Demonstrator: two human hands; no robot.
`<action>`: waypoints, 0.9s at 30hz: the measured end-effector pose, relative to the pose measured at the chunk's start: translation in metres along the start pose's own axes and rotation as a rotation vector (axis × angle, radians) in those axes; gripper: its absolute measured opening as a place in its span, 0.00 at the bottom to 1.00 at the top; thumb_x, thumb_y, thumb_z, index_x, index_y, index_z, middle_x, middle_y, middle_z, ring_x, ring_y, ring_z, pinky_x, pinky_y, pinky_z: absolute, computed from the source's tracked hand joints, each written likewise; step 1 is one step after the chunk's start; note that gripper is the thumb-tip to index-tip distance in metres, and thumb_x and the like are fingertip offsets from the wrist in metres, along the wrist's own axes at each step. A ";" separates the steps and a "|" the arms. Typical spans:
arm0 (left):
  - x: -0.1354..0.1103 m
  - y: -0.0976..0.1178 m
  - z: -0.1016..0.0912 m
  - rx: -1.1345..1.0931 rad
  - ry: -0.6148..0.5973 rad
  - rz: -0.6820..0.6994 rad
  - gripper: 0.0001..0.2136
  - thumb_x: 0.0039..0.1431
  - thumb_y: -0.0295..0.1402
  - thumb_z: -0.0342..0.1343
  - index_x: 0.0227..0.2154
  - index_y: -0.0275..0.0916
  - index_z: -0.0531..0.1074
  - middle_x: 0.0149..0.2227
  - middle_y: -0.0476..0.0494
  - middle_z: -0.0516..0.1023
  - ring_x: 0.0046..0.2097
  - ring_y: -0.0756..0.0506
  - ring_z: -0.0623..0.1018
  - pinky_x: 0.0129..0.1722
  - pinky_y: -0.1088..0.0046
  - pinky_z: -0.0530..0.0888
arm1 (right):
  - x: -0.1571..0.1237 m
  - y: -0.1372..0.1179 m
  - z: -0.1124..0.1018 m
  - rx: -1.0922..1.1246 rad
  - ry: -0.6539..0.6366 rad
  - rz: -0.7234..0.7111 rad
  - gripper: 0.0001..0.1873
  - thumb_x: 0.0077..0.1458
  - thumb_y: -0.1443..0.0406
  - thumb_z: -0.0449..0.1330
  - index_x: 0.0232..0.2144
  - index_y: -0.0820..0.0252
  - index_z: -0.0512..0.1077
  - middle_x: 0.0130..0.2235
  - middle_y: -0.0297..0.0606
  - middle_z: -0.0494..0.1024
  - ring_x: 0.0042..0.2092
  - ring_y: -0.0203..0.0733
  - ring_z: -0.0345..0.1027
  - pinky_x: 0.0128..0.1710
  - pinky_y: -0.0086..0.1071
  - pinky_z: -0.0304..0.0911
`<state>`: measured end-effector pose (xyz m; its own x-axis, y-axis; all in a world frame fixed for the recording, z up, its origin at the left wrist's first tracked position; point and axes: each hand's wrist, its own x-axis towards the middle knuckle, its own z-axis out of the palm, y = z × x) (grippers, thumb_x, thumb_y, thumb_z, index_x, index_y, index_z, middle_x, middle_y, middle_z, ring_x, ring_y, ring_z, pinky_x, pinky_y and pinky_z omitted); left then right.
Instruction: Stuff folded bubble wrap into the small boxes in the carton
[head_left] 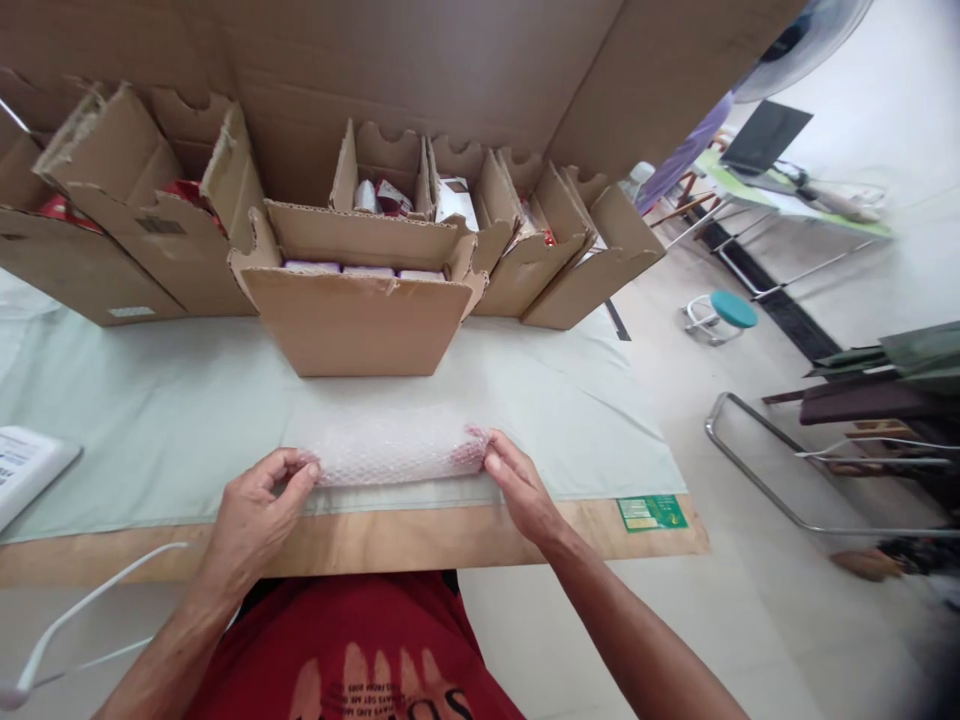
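Observation:
A strip of clear bubble wrap (390, 455) lies along the front of the cloth-covered table, stretched between my two hands. My left hand (259, 505) pinches its left end between thumb and fingers. At the other end, my right hand (521, 490) grips the bubble wrap, with the fingers partly behind it. Reddish colour shows through the plastic near both hands; whether something is rolled inside I cannot tell. Just behind the bubble wrap stands an open cardboard box (364, 325) with purple-and-white packs (356, 271) showing at its top.
More open cardboard bins (161, 230) holding small packets line the back, before a tall cardboard wall (420, 70). A white object with a printed label (30, 470) lies at left. A green card (651, 513) is on the wooden edge. A teal stool (731, 310) stands on the floor.

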<state>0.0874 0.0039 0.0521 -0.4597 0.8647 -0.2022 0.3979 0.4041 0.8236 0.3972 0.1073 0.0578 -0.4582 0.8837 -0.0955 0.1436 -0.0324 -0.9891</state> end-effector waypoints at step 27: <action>0.000 -0.003 -0.002 0.805 -0.004 0.239 0.28 0.65 0.41 0.47 0.64 0.33 0.61 0.45 0.34 0.78 0.42 0.34 0.79 0.38 0.59 0.75 | 0.082 -0.018 0.014 -1.097 -0.133 0.100 0.09 0.58 0.65 0.63 0.43 0.59 0.77 0.39 0.42 0.82 0.43 0.48 0.75 0.44 0.36 0.64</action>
<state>0.0845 0.0022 0.0506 -0.2885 0.9547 -0.0734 0.9302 0.2976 0.2147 0.3448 0.1743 0.0666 -0.4825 0.8407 -0.2458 0.8537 0.3887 -0.3467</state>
